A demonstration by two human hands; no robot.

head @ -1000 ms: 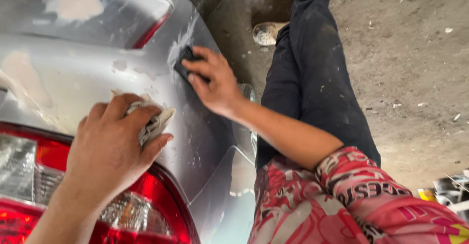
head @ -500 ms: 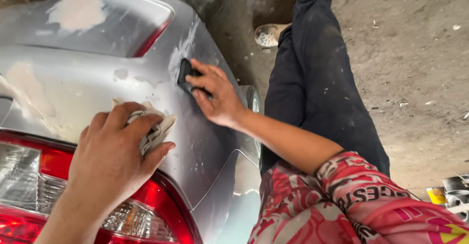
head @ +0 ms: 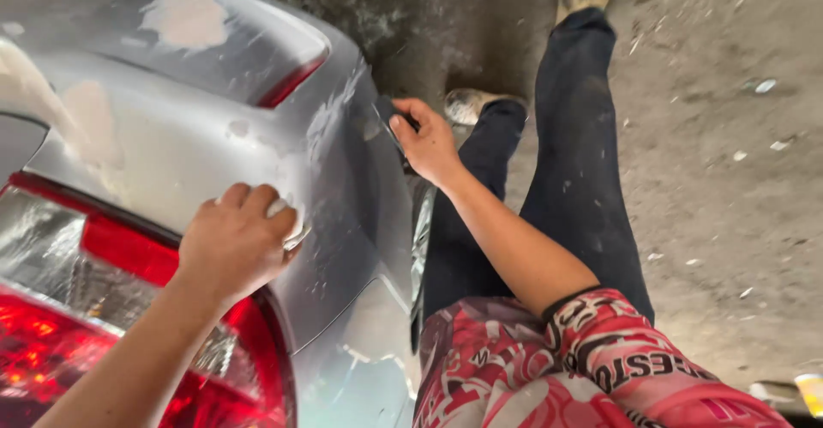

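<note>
Head view, looking down on the rear corner of a silver car body (head: 214, 153), where bodywork is under way. The right hand (head: 424, 141) presses a small dark block (head: 387, 123), apparently a sanding block or spreader, against the panel's right-hand edge, fingers wrapped over it. The left hand (head: 236, 244) is closed on a folded, pale sheet (head: 291, 226), probably abrasive paper, and rests flat on the panel just above the red tail lamp (head: 103, 308).

Pale filler patches (head: 184, 18) stand out on the far upper surface and along the left of the panel, dull against the paint; a smaller spot sits mid-panel. Chalky smears streak the curved corner near the right hand. Judging by these marks, the filling looks done and the rubbing-down is partway: the patches remain matt and unpainted, with no primer or fresh colour to be seen, so smoothing and finishing appear to be left.

The panel is curved and dusty, falling away to the bumper at the near right. The tail lamp lens is glossy and shows some white residue. The person stands close against the car in dark trousers (head: 574, 179) flecked with dust and a red patterned shirt (head: 591, 368), shoes (head: 471, 102) caked in grime. Beyond lies a rough concrete floor (head: 729, 179), grey and scattered with small scraps and chips, with a yellowish container (head: 808, 388) just showing at the near right edge.
</note>
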